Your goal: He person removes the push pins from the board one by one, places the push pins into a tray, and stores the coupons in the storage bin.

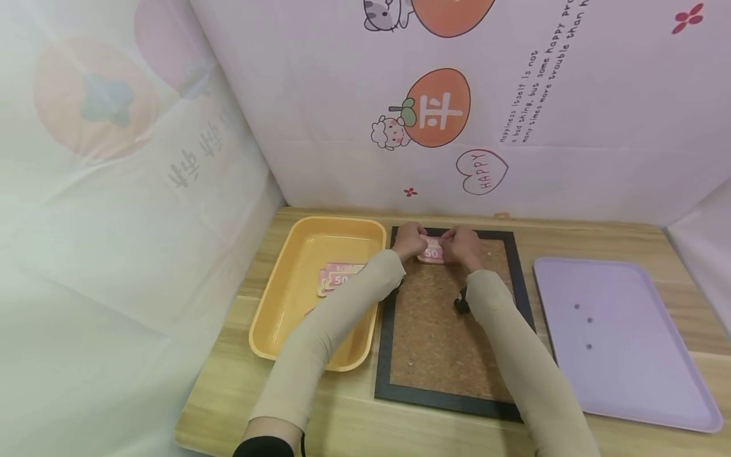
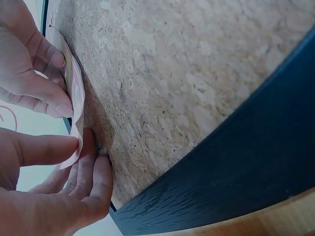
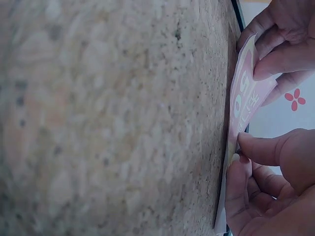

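Near the top of a black-framed cork board (image 1: 451, 330), both hands meet at a pink paper coupon (image 1: 431, 253) marked 50. My left hand (image 1: 408, 241) pinches the coupon's left end, thumb in front and fingers behind, as the left wrist view shows; the paper bows away from the cork there. My right hand (image 1: 464, 246) is at the coupon's other end. In the right wrist view its thumb and forefinger (image 3: 235, 179) come together over the coupon's front, pinching a small dark push pin (image 3: 239, 149), mostly hidden by the fingertips.
Left of the board stands a yellow tray (image 1: 274, 279) with several more coupons (image 1: 341, 278). A lilac tray (image 1: 634, 368) holding 3 small grey dots (image 1: 589, 320) lies on the right. Small clear bits (image 1: 411, 362) show on the cork. A printed cloth (image 1: 342, 171) hangs behind the table.
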### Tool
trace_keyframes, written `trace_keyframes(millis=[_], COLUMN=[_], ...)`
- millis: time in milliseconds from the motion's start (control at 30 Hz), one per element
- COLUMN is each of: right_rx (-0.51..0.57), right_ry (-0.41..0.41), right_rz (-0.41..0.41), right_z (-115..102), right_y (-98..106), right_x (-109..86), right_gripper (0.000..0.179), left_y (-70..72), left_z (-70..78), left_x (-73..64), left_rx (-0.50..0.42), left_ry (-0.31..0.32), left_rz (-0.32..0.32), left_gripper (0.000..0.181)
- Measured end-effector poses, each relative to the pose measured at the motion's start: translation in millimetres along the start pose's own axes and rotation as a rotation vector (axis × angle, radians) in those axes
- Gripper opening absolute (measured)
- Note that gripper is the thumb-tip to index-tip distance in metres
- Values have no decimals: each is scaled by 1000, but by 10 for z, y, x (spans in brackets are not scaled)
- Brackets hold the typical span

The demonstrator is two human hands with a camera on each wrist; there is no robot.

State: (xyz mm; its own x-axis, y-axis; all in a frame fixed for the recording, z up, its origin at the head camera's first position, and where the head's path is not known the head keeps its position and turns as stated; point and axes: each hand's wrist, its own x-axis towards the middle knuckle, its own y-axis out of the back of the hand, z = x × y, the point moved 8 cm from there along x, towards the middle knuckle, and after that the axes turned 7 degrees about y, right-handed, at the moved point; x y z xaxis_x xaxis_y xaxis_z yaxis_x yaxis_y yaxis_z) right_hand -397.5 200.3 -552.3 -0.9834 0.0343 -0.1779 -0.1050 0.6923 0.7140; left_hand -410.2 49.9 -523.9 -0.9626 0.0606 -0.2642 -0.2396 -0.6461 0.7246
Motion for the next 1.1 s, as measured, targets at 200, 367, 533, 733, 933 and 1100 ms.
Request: trace_keyframes(millis=[200,367,533,733,933,1100], right_rx=[1,34,44,78,101,98], right_ry=[62,45,58,61,70,104], right_rz=[-1,-9,16,54,52,68], right_z=[-34,-15,-23,-5,-7,-27], right_y=[-10,-21,-19,1,14,43], right_x=[5,-13,-48,-96,-116,-105], right_gripper=[31,31,31,29,30,29], left_y=[-7,-24,-39,-105,-102,-59], left_z=[-11,-26,-53,-87,-79,-57], left_x=[-17,-22,2,84,59,30], left_rx=[-34,-38,-56,-29,-46,-82], left_ry=[9,3,28,45,31,-20], left_rz=[-11,-22,-43,-66,-76,-67], left_gripper=[33,32,34,33,30,31])
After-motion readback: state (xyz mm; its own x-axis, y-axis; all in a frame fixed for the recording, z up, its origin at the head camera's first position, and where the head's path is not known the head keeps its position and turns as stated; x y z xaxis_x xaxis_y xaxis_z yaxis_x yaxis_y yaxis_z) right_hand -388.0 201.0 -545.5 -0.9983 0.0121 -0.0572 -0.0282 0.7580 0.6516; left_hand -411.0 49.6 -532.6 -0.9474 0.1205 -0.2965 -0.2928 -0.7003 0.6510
